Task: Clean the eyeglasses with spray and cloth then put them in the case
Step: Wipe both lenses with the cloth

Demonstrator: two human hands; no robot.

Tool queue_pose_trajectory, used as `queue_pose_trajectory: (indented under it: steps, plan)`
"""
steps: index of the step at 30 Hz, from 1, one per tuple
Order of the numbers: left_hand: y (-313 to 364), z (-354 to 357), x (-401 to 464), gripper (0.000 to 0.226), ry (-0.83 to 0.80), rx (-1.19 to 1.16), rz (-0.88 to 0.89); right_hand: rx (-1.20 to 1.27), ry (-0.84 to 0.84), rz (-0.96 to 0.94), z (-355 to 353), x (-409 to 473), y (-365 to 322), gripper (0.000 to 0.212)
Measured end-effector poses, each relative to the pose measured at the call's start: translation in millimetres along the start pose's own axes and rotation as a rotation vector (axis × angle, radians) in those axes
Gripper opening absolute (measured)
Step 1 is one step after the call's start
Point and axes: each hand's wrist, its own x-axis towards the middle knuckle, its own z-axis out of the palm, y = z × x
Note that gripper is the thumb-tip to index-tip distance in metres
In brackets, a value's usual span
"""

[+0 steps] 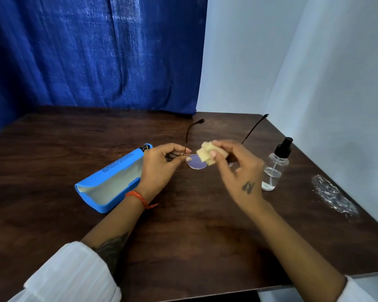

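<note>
Thin-framed eyeglasses [195, 162] with round lenses are held above the dark wooden table [183, 236], temples pointing away from me. My left hand [162, 164] pinches the frame at its left hinge. My right hand [234, 171] grips a folded yellow cloth [205, 154] and presses it against the lens area near the bridge; the right lens is mostly hidden behind this hand. A blue glasses case [109, 182] lies open on the table to the left, pale lining showing. A clear spray bottle [275, 168] with a black nozzle stands upright to the right.
A blue curtain [96, 51] hangs behind the table and a white wall [314, 73] bounds its right side. A whitish smear [332, 196] marks the wall near the table's right edge. The table's near edge runs just below my forearms.
</note>
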Motion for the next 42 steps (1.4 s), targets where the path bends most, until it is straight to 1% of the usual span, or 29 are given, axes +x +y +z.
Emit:
queue_pose_trajectory:
  steps: [2, 4, 8, 11, 14, 19, 23, 26, 29, 34, 36, 40, 42]
  plan:
    - [1.2, 0.2, 0.0, 0.020, 0.007, 0.003, 0.006, -0.065, 0.048, 0.011, 5.9, 6.7, 6.1, 0.018]
    - [0.8, 0.8, 0.2, 0.020, 0.029, 0.011, 0.022, -0.112, 0.033, 0.016, 16.2, 1.2, 9.9, 0.018]
    - [1.4, 2.1, 1.1, 0.021, 0.111, 0.006, 0.060, -0.181, -0.086, -0.070, 27.0, -14.6, 15.4, 0.022]
    - [3.1, 2.6, 2.2, 0.020, 0.138, 0.017, 0.079, -0.283, -0.202, -0.119, 27.8, -16.7, 15.8, 0.033]
    - [4.7, 3.7, 1.0, 0.021, 0.135, -0.003, 0.089, -0.333, -0.211, -0.154, 29.1, -15.6, 13.8, 0.033]
    - [5.4, 5.2, -1.3, 0.023, 0.079, -0.015, 0.095, -0.258, -0.172, -0.240, 26.1, -13.3, 11.9, 0.020]
    - [5.3, 3.9, -0.3, 0.023, 0.038, -0.036, 0.075, -0.237, -0.137, -0.232, 21.7, -11.6, 14.3, 0.014]
    - [5.9, 2.9, 0.6, 0.022, 0.017, -0.023, 0.090, -0.304, -0.123, -0.177, 22.4, -13.1, 14.8, 0.018]
    - [6.3, 3.3, -0.7, 0.021, 0.020, 0.009, 0.126, -0.365, -0.143, -0.116, 24.3, -14.7, 12.8, 0.025]
    - [4.5, 4.4, -2.5, 0.023, 0.032, 0.078, 0.207, -0.380, -0.266, -0.127, 28.4, -15.8, 7.6, 0.032]
    - [3.2, 4.6, -2.4, 0.022, 0.042, 0.082, 0.215, -0.342, -0.269, -0.133, 28.3, -15.3, 7.2, 0.030]
    - [2.1, 5.9, -2.9, 0.022, 0.041, 0.061, 0.212, -0.219, -0.187, -0.141, 25.5, -13.7, 8.1, 0.023]
    - [1.8, 5.6, -2.7, 0.020, 0.037, 0.071, 0.214, -0.215, -0.157, -0.136, 24.4, -13.4, 8.2, 0.018]
